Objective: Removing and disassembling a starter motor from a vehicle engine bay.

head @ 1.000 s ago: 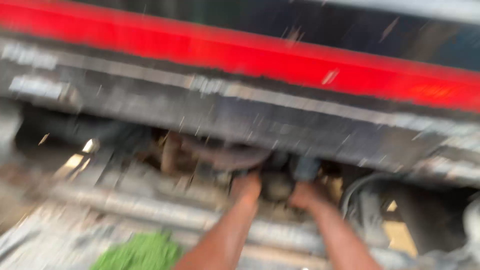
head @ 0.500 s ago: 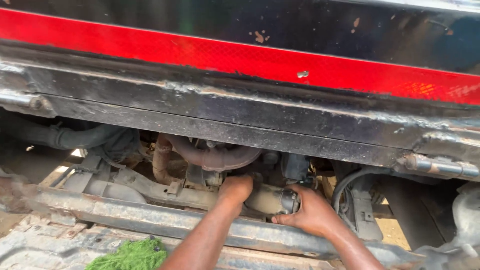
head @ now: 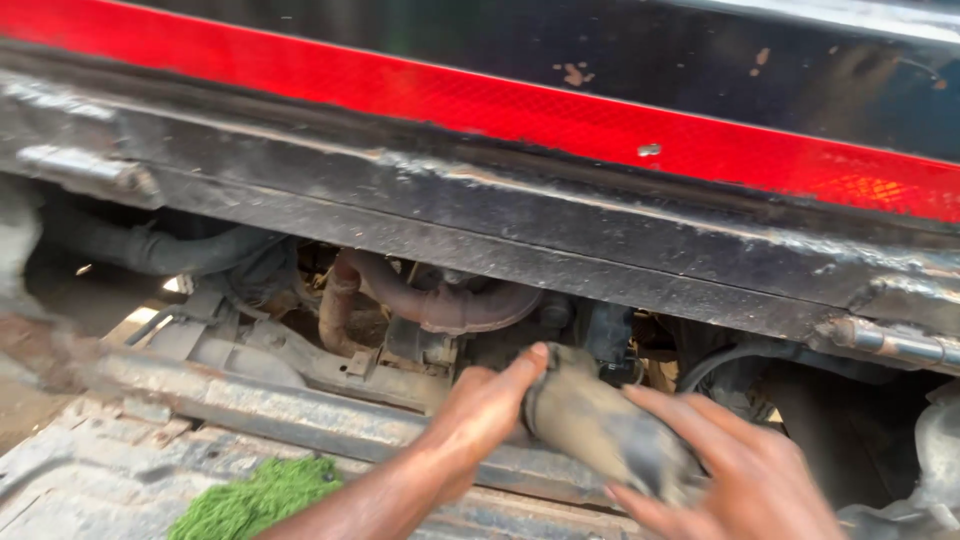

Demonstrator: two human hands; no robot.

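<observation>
Both hands have drawn nearer: the left hand (head: 487,410) and right hand (head: 735,470) now clasp, fingers curled round it, the dirty grey cylindrical part (head: 600,428), pulled clear from under the rusty pipe (head: 440,300) and black beam (head: 560,235).

You are working bare-armed: your left hand (head: 487,408) and right hand (head: 735,470) are wearing no gloves or sleeves.

My right hand (head: 725,470) ran off the bottom edge. The grimy cylindrical part (head: 600,425) was blurred, its far end hidden under my fingers.
</observation>
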